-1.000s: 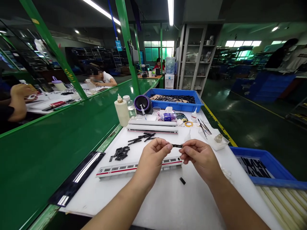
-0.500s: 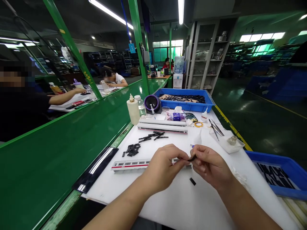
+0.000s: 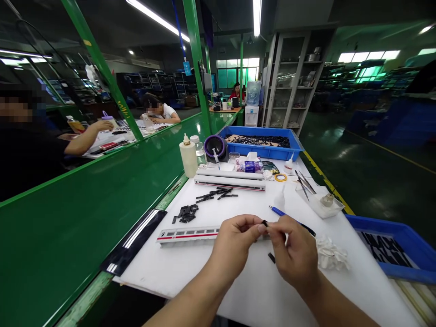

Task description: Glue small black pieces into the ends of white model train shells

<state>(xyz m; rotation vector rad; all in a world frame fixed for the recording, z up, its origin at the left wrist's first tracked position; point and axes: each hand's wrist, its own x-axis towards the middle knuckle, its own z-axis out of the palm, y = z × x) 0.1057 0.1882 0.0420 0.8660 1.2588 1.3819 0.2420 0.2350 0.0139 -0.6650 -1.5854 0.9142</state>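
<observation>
Over the white tabletop, my left hand pinches a small black plastic piece between thumb and forefinger. Meeting it from the other side, my right hand is closed, its fingertips pressed at the same piece. Most of that piece is hidden by the fingers. Beneath and behind my left hand lies a white model train car with a red stripe. A single black rectangle lies by my right hand, partly covered. Just beyond the right hand is a blue pen-like tool.
Small black pieces and black strips lie left of centre, before another train car. Bottles, a blue tray, tweezers and crumpled tissue surround the work area. Co-workers sit beyond the green partition.
My right hand has turned over and shifted slightly left, exposing the blue tool and tissue. Less of the black piece shows between my fingers. A co-worker's arm at left has moved.
</observation>
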